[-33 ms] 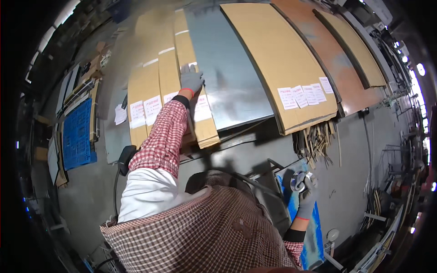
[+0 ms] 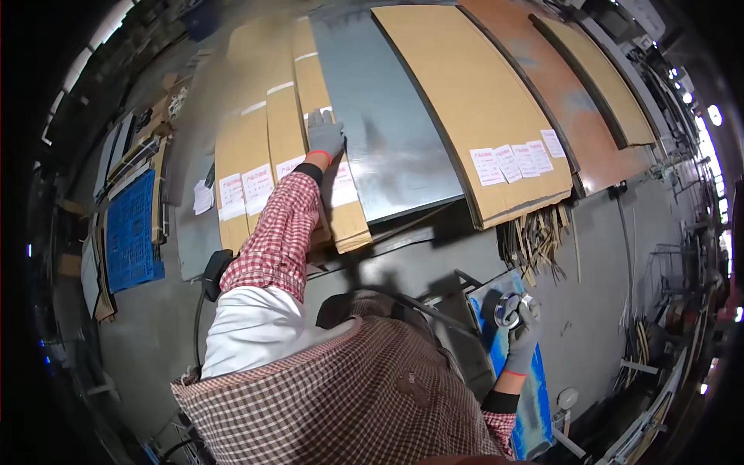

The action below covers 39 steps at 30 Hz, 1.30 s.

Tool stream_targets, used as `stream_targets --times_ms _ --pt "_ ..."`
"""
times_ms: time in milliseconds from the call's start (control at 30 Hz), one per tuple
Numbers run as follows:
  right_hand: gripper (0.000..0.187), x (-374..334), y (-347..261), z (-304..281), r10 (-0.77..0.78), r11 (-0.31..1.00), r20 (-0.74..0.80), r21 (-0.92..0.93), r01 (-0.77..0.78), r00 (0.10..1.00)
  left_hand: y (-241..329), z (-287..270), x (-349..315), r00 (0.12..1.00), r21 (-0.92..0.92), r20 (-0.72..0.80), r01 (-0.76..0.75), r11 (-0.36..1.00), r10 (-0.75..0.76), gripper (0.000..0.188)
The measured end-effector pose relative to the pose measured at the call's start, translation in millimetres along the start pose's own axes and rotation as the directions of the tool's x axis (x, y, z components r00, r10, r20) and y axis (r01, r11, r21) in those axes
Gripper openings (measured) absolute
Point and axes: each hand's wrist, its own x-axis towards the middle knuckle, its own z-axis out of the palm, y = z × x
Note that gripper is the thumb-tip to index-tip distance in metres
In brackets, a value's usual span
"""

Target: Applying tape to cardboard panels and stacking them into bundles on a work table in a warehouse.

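One cardboard package [image 2: 350, 221] under left hand [image 2: 325, 138]; tape roll [image 2: 504, 309] in right hand [image 2: 525, 322]

Cardboard packs [image 2: 287, 128] left of a panel [image 2: 387, 132], cardboard stack [image 2: 473, 93] on its right, papers [image 2: 530, 160] on the stack's near end.

room above grey panel [image 2: 391, 132], strips [image 2: 535, 244] seemingly jutting

The one view comes from the left of two fisheye cameras worn on the person's head. Upright and unmirrored, it looks down and forward: the checked garment [image 2: 310, 407] is nearest, the left hand [image 2: 325, 138] and right hand [image 2: 525, 319] lie farther out, cardboard [image 2: 473, 85] beyond. Edges bend toward the dark rim.
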Motion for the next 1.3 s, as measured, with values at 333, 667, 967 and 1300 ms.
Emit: stream_targets --times_ms 333,667,967,1300 --pt "0.024 71 -12 -70 -0.007 0.532 -0.162 -0.836 -0.133 0.987 163 -82 -156 0.409 -0.555 0.668 -0.283 0.783 0.621 0.043" --pt "0.032 231 73 -203 0.284 0.513 0.260 -0.854 0.083 0.923 330 -56 -97 0.688 -0.615 0.676 0.724 -0.312 0.265 0.053" --pt "0.018 297 -45 -22 -0.301 0.086 0.721 -0.631 0.771 0.624 373 3 -90 0.677 -0.429 0.670 0.687 -0.586 0.304 0.052" --pt "0.017 371 -9 53 -0.273 -0.161 0.895 -0.403 0.901 0.352 373 -4 -102 0.648 -0.309 0.711 0.636 -0.707 0.273 0.046"
